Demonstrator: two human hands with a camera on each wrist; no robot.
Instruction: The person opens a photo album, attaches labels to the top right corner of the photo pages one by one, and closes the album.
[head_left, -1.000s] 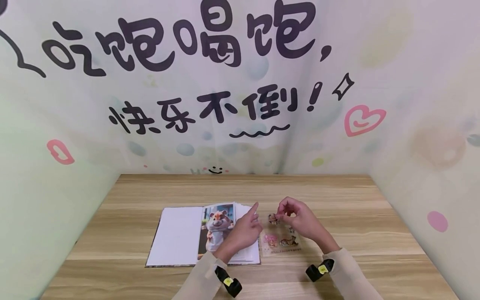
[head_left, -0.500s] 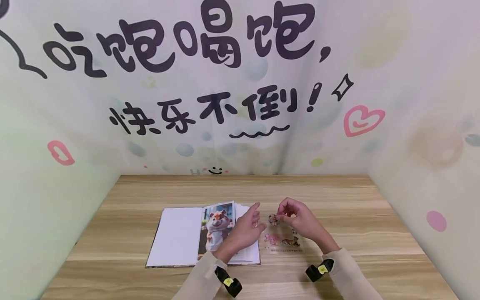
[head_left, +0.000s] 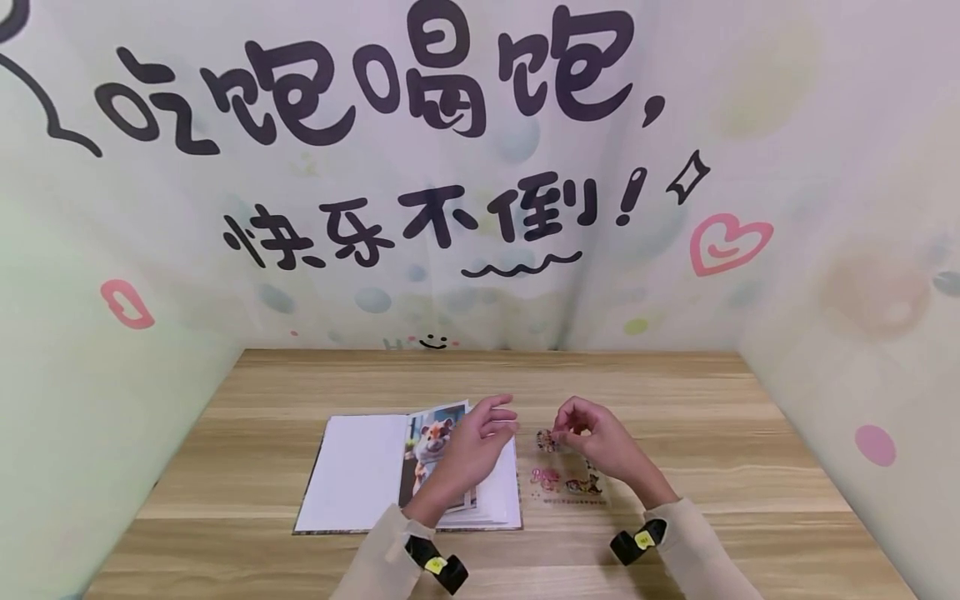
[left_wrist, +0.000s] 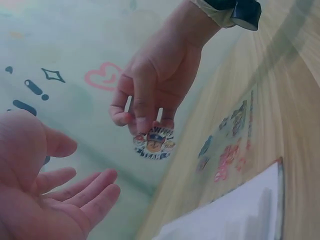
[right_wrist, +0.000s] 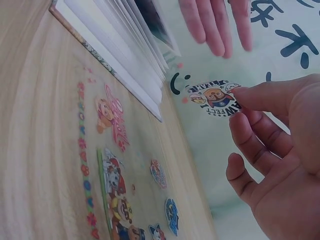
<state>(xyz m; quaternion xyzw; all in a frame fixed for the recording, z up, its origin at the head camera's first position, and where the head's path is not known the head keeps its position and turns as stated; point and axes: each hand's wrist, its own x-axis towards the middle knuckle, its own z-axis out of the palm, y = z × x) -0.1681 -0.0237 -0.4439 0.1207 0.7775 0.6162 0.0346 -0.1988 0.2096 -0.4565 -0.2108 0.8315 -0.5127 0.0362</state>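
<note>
My right hand (head_left: 600, 440) pinches a round cartoon-dog sticker (right_wrist: 212, 101) between thumb and forefinger, up off the table. Lettering runs round the sticker's edge, and it faces the left hand in the left wrist view. My left hand (head_left: 474, 443) hovers above the open book, fingers extended and loosely spread, holding nothing. Below the right hand lies a clear sticker sheet (head_left: 564, 483) with pink and tiger-like cartoon figures. The hardcover album (head_left: 358, 471) lies open, its inner cover white. A hamster photo (head_left: 431, 442) on its pages is partly hidden by my left hand.
The wood-grain table (head_left: 735, 467) carries the album and, just right of it, the sheet. A printed cloth wall (head_left: 450, 308) with large dark lettering stands behind the table, and pale walls rise on both sides. Each wrist wears a black camera strap.
My left hand has drawn back left and its fingers, one earlier pointing forward, have spread apart. My right hand stays nearly in place with the sticker.
</note>
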